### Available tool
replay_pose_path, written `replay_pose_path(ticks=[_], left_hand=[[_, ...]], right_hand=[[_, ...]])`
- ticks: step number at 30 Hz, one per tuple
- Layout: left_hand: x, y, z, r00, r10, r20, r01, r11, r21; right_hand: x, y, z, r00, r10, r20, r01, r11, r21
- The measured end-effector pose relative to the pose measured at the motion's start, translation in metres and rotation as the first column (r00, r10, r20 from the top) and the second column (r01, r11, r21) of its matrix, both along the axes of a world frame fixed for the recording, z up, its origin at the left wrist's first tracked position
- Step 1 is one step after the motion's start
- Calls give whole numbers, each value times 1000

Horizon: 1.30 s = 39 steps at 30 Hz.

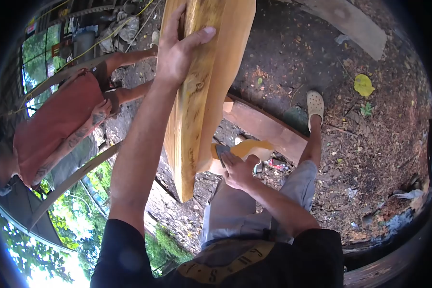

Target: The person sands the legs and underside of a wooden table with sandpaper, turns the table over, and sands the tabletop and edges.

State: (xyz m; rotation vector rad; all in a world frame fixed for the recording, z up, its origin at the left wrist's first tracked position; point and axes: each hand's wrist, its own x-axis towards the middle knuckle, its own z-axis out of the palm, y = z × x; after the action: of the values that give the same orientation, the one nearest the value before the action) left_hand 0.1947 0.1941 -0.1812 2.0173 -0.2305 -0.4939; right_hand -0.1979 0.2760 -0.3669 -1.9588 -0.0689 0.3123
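Observation:
A large, pale yellow wooden piece (211, 72) with a long ridge and darker grain marks runs from the top of the view down towards my body, its narrow end tapering to a point. My left hand (180, 53) grips it near the top, with the thumb over the face and the fingers at the left edge. Lower down, my right hand (240, 170) is closed on a small dark grey sanding pad (222, 150), which lies against the wood's lower right side. A curved yellow-orange wooden part (254, 145) shows just beyond the right fingers.
A reddish-brown plank (266, 125) lies below the work. To the left, a person in a red shirt (57, 122) bends close by. My foot in a beige clog (315, 104) stands on leaf-strewn soil. A board (348, 24) lies at the upper right.

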Motion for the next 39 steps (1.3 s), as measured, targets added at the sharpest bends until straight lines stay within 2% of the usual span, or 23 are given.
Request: replay_pose_path(ticks=[2, 4, 8, 10, 12, 13, 16, 17, 20, 21, 24, 27, 30, 33, 39], left_hand=[[0, 0, -1, 1000, -10, 9, 10, 1000, -26], [-3, 0, -1, 1000, -12, 10, 12, 999, -41], [-4, -2, 0, 999, -2, -35, -1, 996, -84], [0, -1, -2, 999, 3, -33, -6, 996, -86], [0, 1, -3, 999, 6, -54, -11, 995, -97], [1, 1, -3, 998, 9, -58, -15, 995, -102], [1, 1, -4, 999, 6, -54, -11, 995, -103], [2, 2, -4, 999, 0, -45, -4, 995, -101], [-3, -3, -2, 999, 13, -44, -16, 996, -84], [-5, -4, -1, 999, 23, -49, -27, 997, -74], [-1, 0, -3, 999, -5, -39, 3, 999, -52], [-7, -13, 9, 992, -96, -79, 75, 969, -234], [-11, -20, 8, 996, -24, -80, 8, 981, -193], [-12, -21, 10, 996, -29, -85, 15, 987, -160], [-10, -20, 8, 996, -39, -80, 25, 984, -174]], right_hand=[[17, -3, 10, 998, 59, 16, -59, 998, 5], [36, 1, 2, 992, 103, -69, -98, 992, 82], [56, 0, -9, 973, 231, 31, -232, 970, 72], [44, -7, -7, 977, 180, 112, -191, 977, 97], [19, -3, -15, 984, 87, 153, -122, 963, 241], [22, -27, 3, 989, 140, 53, -149, 949, 279], [31, -20, 8, 969, 135, -206, -55, 934, 352], [38, -16, 10, 980, 87, -181, -12, 924, 381], [54, 4, 4, 977, 24, 210, -83, 958, 273], [56, 10, 3, 988, 105, 115, -136, 940, 314], [41, 8, 14, 997, 40, -67, -8, 906, 422], [15, -18, 19, 999, 44, -4, -38, 898, 439], [36, -15, 26, 931, 98, -351, 120, 828, 548], [77, -1, 23, 945, 127, -303, 25, 892, 452], [34, -23, 41, 995, 40, -96, 0, 922, 387]])
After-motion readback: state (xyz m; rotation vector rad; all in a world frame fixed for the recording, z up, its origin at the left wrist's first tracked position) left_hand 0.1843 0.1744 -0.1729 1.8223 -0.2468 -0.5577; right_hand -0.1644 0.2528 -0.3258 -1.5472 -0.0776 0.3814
